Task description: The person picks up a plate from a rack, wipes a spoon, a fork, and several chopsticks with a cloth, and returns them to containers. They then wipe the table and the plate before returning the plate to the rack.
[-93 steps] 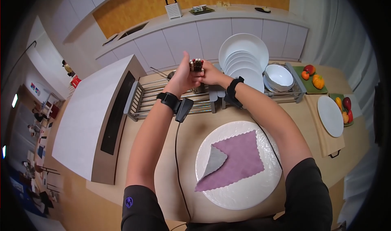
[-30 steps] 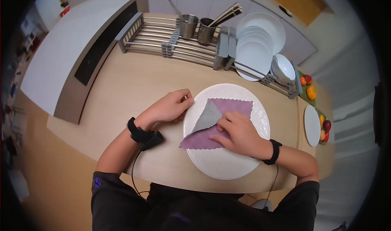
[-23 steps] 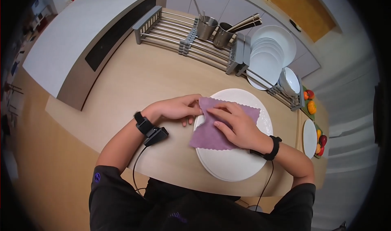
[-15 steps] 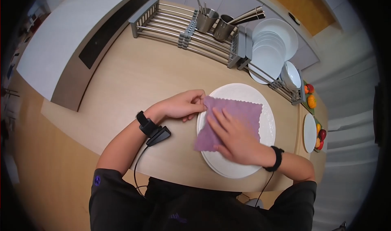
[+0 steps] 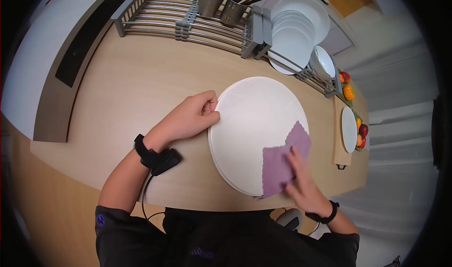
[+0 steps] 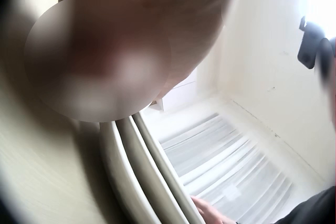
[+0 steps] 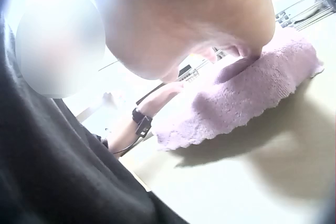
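A stack of large white plates [image 5: 249, 125] lies on the table; several rims [image 6: 152, 182] show in the left wrist view. My left hand [image 5: 188, 116] grips the left rim, fingers curled and thumb against the edge. At the lower right of the top plate, my right hand [image 5: 306, 187] presses on a purple scalloped cloth [image 5: 282, 168] with fairly straight fingers, the thumb apart. The cloth [image 7: 236, 98] is bent over the plate's edge and droops in the right wrist view. Blurred in the left wrist view, the left hand [image 6: 184, 29] is above the rims.
Behind the plates stands a metal rack [image 5: 165, 17] with two steel cups [image 5: 233, 10], upright plates [image 5: 292, 45] and bowls [image 5: 322, 62]. To the right, a white oval plate [image 5: 349, 129] lies on a wooden board [image 5: 338, 147], near vegetables [image 5: 363, 130]. A large white unit [image 5: 42, 50] occupies the left.
The right hand has moved the cloth across the plate to its lower right edge, after the folded corner opened out. The left hand, earlier touching the cloth's corner, now stays at the left rim.
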Action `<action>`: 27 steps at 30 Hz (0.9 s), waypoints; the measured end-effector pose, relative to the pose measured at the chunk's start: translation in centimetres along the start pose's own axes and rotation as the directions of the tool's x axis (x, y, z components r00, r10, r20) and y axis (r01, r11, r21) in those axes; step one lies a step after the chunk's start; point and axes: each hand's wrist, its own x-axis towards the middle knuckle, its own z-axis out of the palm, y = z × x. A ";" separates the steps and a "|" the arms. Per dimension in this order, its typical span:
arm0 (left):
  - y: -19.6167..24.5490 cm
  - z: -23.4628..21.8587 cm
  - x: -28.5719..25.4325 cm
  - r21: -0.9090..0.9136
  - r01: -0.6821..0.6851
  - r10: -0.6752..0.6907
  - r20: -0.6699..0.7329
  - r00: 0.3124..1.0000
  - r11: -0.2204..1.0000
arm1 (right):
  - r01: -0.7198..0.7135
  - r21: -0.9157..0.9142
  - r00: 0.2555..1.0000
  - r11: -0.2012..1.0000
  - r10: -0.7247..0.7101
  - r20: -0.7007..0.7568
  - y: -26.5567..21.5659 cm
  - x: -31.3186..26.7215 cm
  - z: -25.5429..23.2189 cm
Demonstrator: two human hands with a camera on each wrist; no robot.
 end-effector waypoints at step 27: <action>0.9 0.7 -0.2 0.096 0.009 -0.010 0.005 1.000 0.995 | 0.380 -0.236 0.922 0.894 -0.345 0.175 0.8 16.0 0.4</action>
